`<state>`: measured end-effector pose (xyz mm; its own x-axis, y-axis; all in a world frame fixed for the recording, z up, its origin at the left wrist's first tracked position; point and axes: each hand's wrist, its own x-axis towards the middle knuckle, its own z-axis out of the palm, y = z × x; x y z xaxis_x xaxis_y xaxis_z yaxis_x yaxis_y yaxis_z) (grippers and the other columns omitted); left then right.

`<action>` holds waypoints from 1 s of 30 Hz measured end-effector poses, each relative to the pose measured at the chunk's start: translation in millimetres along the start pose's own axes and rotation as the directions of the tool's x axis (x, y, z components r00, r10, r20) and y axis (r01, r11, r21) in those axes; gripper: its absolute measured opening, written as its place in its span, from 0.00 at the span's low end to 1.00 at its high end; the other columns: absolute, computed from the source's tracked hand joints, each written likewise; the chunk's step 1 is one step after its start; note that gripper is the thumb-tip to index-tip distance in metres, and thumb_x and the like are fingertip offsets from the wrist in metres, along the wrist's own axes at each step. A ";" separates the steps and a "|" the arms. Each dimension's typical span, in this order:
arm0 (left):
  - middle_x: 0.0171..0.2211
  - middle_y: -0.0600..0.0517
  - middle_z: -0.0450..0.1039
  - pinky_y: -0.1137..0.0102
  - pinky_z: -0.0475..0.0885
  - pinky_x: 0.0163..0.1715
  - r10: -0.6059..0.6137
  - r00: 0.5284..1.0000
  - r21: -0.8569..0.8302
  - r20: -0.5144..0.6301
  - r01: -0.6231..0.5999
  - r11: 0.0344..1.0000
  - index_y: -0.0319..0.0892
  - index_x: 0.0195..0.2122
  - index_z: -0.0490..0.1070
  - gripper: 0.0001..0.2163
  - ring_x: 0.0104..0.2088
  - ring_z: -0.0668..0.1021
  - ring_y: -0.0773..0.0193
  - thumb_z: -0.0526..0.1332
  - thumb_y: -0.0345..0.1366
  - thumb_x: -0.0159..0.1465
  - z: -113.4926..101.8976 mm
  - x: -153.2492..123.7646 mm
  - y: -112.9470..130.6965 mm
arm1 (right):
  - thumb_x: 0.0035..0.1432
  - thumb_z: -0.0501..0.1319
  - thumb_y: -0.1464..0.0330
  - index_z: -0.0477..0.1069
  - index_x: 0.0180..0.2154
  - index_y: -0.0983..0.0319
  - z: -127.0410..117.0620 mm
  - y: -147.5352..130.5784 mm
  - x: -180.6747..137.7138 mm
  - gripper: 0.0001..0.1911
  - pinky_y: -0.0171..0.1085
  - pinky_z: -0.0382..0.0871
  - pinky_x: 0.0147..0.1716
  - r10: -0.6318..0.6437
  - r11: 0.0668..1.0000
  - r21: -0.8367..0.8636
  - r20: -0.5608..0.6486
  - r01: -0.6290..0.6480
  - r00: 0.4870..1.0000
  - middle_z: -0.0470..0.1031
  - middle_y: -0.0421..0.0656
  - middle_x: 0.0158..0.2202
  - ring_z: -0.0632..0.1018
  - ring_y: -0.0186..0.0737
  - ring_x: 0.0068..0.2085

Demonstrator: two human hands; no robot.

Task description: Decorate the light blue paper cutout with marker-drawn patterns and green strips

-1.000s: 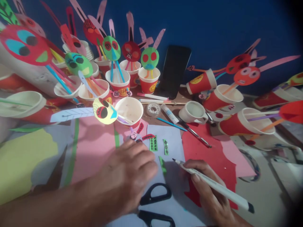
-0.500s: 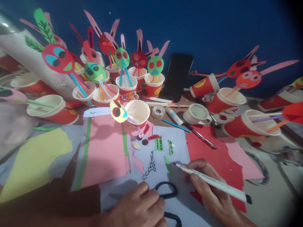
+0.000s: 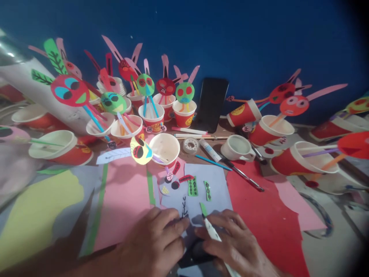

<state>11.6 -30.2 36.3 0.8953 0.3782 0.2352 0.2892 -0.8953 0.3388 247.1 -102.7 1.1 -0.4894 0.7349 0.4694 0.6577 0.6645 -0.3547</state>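
Observation:
On the blue-grey paper [image 3: 215, 175] in front of me, my left hand [image 3: 161, 238] rests with curled fingers at a row of black V-shaped marks [image 3: 184, 204]. Its fingertips are partly hidden, so I cannot tell if they hold anything. My right hand [image 3: 239, 242] grips a white marker [image 3: 212, 230], its dark tip beside a small green paper piece [image 3: 203, 209]. A black object [image 3: 194, 252], partly covered, lies between my hands where the scissors handles were. Green dotted strips [image 3: 193, 186] and a grey paper face [image 3: 170, 186] lie just beyond.
Red paper cups [image 3: 184, 118] with paper-faced straw figures line the back, beside an upright phone [image 3: 212, 104]. Nearer are a tape roll [image 3: 190, 146], a glue tube [image 3: 210, 149], a white mug [image 3: 236, 148] and a paintbrush [image 3: 245, 175]. Pink [image 3: 125, 196] and red sheets [image 3: 259, 207] flank the work.
My right hand has come left and down, bringing the marker's tip to the green piece. My left hand has moved up and left, over part of the V marks. The view has tilted slightly upward.

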 end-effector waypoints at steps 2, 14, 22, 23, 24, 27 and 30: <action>0.51 0.52 0.73 0.62 0.64 0.45 0.016 1.000 0.013 0.014 -0.016 1.000 0.41 0.39 0.72 0.17 0.48 0.71 0.57 0.43 0.32 0.72 -0.7 2.4 -3.6 | 0.63 0.54 0.72 0.71 0.37 0.60 3.2 -0.2 3.7 0.07 0.39 0.62 0.48 0.002 1.000 -0.003 -0.041 -0.002 0.999 0.81 0.39 0.40 0.76 0.39 0.48; 0.48 0.50 0.75 0.61 0.65 0.41 0.055 0.996 0.083 -0.065 -0.049 0.995 0.39 0.45 0.72 0.12 0.46 0.71 0.54 0.49 0.30 0.67 10.5 -5.0 -22.4 | 0.64 0.54 0.73 0.71 0.37 0.60 -0.9 -9.3 10.1 0.09 0.38 0.57 0.52 0.065 0.997 -0.040 0.023 -0.064 0.998 0.81 0.38 0.38 0.75 0.37 0.48; 0.51 0.48 0.72 0.60 0.66 0.41 0.000 0.998 0.100 -0.056 0.006 0.995 0.38 0.45 0.72 0.14 0.48 0.69 0.53 0.49 0.25 0.65 9.6 -6.4 -25.1 | 0.66 0.52 0.70 0.71 0.38 0.60 19.9 -6.6 -0.2 0.09 0.41 0.59 0.50 0.042 0.999 0.000 -0.122 -0.042 0.992 0.80 0.38 0.41 0.73 0.38 0.49; 0.52 0.48 0.71 0.60 0.67 0.41 0.019 0.999 0.108 -0.047 -0.014 0.994 0.38 0.45 0.72 0.14 0.48 0.69 0.52 0.48 0.26 0.66 9.5 -6.2 -24.3 | 0.66 0.52 0.70 0.71 0.38 0.60 21.1 -6.5 -1.2 0.09 0.42 0.59 0.51 0.039 0.999 -0.003 -0.110 -0.039 0.993 0.80 0.38 0.41 0.73 0.38 0.49; 0.53 0.48 0.71 0.60 0.67 0.40 0.030 0.999 0.122 -0.040 -0.025 0.992 0.38 0.44 0.72 0.14 0.48 0.69 0.52 0.47 0.27 0.68 9.4 -5.9 -23.7 | 0.66 0.52 0.70 0.71 0.38 0.60 21.5 -6.5 -1.7 0.10 0.42 0.59 0.50 0.040 0.999 -0.006 -0.103 -0.041 0.994 0.80 0.38 0.41 0.73 0.38 0.49; 0.52 0.48 0.73 0.62 0.68 0.39 0.054 0.998 0.168 -0.019 -0.050 0.985 0.37 0.42 0.73 0.17 0.47 0.71 0.54 0.43 0.27 0.71 8.4 -3.9 -22.6 | 0.67 0.50 0.69 0.71 0.37 0.60 19.4 -5.9 -0.4 0.12 0.42 0.60 0.49 0.046 0.998 -0.028 -0.105 -0.049 0.993 0.81 0.40 0.39 0.74 0.39 0.49; 0.50 0.47 0.74 0.63 0.69 0.38 0.060 0.998 0.200 -0.026 -0.054 0.978 0.36 0.43 0.73 0.17 0.45 0.72 0.55 0.43 0.26 0.71 9.0 -2.4 -22.7 | 0.66 0.51 0.70 0.71 0.37 0.61 17.6 -5.2 1.7 0.10 0.41 0.61 0.49 0.015 0.998 -0.052 -0.106 -0.021 0.994 0.81 0.40 0.38 0.75 0.39 0.48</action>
<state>6.0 -12.9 19.9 0.9018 0.3299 0.2791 0.3027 -0.9432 0.1367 232.7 -102.4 -10.5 -0.4164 0.7264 0.5468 0.6965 0.6414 -0.3217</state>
